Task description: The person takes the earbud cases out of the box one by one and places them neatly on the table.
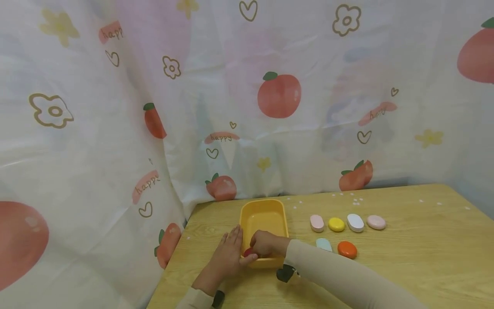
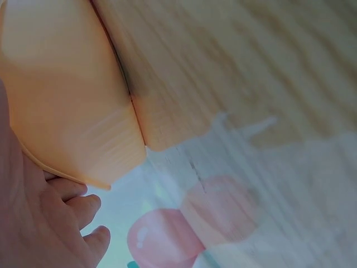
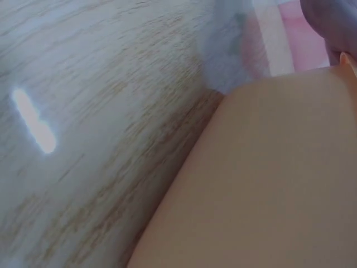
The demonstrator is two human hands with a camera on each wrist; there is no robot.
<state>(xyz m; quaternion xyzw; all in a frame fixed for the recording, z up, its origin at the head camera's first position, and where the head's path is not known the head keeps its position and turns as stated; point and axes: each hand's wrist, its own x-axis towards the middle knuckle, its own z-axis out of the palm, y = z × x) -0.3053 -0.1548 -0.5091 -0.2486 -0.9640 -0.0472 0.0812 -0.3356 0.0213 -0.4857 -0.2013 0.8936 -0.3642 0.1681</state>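
A yellow-orange rectangular box stands on the table, tilt hard to judge. My left hand rests along its left side with fingers extended; the thumb lies by the near rim. In the left wrist view, several fingertips of that hand show at the box's rim. Inside the box, near the front left corner, my right hand grips a dark red rounded piece, mostly hidden by the fingers. The right wrist view shows the box's outer wall and only part of that hand.
Right of the box lie smooth oval pieces: pink, yellow, white and pale pink. Nearer are a pale blue piece, partly behind the right sleeve, and an orange one. A printed curtain hangs behind the table.
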